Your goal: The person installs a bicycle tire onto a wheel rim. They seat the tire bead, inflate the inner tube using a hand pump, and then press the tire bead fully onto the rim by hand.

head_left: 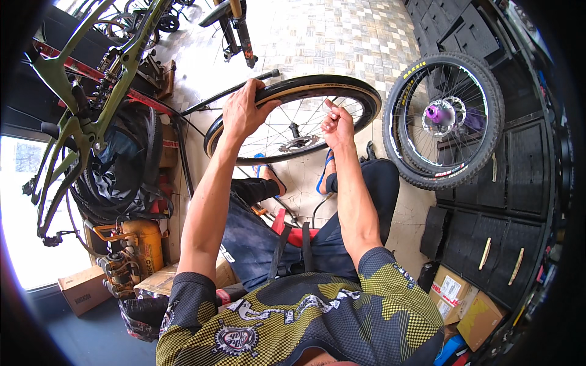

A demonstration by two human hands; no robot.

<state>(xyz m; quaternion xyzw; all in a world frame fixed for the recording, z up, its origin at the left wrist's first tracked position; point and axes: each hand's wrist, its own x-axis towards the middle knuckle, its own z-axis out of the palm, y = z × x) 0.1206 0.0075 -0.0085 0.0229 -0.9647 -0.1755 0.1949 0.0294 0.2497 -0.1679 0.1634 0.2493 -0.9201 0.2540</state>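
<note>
A bicycle wheel (370,114) with a black tyre, tan sidewall, thin spokes and a brake disc (299,144) is tilted in front of my knees. My left hand (245,111) grips the tyre at its upper left, thumb on the near side and fingers over the top. My right hand (337,126) is closed in front of the spokes, at the inner side of the rim on the right. Its fingers are curled, with one digit pointing up toward the rim. Whether something small is pinched there is hidden.
A wheel with a knobbly tyre and purple hub (436,114) leans against black drawers (494,226) on the right. A green bike frame (116,79) hangs at left, above a yellow compressor tank (145,238). A black hose (183,152) runs beside the held wheel. Cardboard boxes (452,290) stand lower right.
</note>
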